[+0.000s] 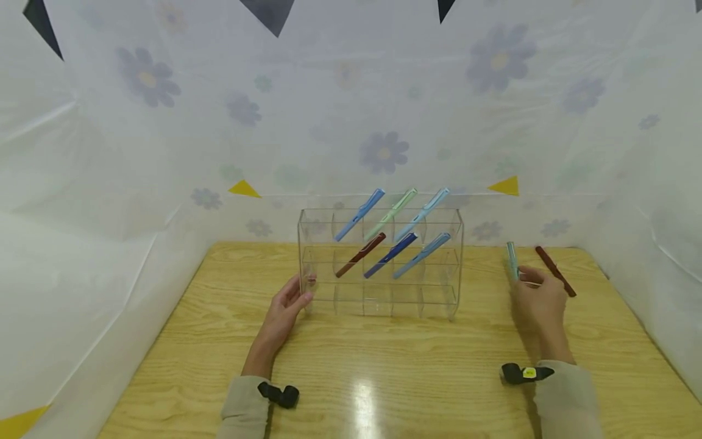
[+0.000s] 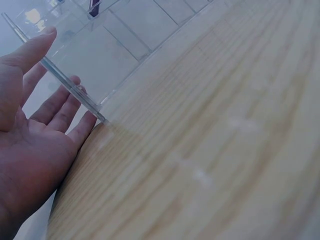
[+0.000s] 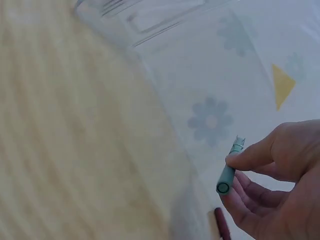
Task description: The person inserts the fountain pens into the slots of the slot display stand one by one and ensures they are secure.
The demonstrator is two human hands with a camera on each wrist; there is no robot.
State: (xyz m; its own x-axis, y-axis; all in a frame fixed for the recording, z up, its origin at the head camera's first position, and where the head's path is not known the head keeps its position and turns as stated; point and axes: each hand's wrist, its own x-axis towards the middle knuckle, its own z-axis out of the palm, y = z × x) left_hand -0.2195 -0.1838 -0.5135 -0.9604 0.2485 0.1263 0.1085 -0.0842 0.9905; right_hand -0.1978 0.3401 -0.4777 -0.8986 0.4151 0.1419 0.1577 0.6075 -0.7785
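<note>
A clear acrylic pen rack stands upright on the table. My left hand holds its left side panel, thumb in front and fingers behind, as the left wrist view also shows. On the top tier lean a blue pen, a pale green pen and a light blue pen. The middle tier bears a dark red pen, a dark blue pen and another blue pen. To the right of the rack, my right hand pinches a teal-green pen between thumb and fingers.
Another dark red pen lies on the wooden table, just beyond my right hand. A white flower-printed sheet hangs behind the table and along both sides. Yellow triangles mark the back sheet.
</note>
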